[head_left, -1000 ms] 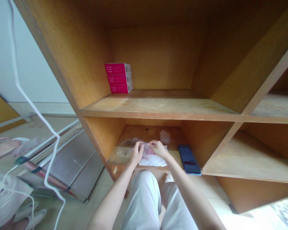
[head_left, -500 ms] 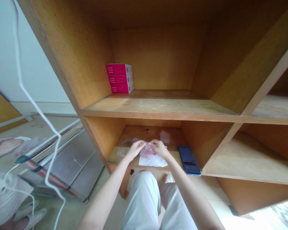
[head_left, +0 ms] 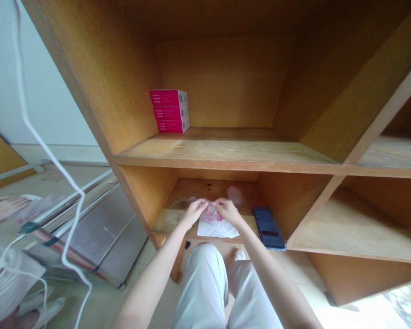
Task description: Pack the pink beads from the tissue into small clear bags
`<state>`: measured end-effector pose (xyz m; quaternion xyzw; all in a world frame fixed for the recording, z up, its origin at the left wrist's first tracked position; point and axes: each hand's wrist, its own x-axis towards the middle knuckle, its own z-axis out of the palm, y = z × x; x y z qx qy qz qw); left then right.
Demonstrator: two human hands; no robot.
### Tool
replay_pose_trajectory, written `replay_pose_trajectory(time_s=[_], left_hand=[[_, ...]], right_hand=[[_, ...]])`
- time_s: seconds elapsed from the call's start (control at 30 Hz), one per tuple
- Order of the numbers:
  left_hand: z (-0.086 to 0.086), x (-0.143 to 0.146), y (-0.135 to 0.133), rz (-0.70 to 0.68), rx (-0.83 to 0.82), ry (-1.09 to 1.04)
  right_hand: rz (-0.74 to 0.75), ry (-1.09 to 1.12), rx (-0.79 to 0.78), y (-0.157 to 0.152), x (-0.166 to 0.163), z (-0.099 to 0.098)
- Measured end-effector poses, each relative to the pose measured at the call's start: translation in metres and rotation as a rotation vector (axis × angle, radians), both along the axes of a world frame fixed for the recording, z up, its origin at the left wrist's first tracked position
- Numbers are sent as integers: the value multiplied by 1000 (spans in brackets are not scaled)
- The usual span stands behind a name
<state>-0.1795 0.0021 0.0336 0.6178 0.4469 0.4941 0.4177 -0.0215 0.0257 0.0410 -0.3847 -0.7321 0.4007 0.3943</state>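
Clear pink-printed plastic bag (head_left: 211, 214) pinched in the grip of the left hand (head_left: 194, 212) and right hand (head_left: 228, 211)

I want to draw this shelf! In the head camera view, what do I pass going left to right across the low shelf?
Wooden side panel → left hand → right hand → smartphone

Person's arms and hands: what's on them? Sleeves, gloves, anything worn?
The left hand and right hand are bare, with no gloves. The left forearm and right forearm are bare too, with no sleeves in view. No watch, band, cable or marking shows on either arm. Below them are loose off-white trousers.
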Motion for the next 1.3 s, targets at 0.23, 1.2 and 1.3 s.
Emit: replay_pose_trajectory(time_s=[0.23, 1.2, 1.3], left_hand=[[-3, 0, 1, 24, -15, -96], [-10, 5, 2, 7, -62, -48], [-11, 5, 3, 15, -60, -45]], right_hand=[[-94, 154, -66, 1, -3, -8], [-25, 298, -217, -9, 1, -11], [-19, 323, -204, -10, 0, -10]])
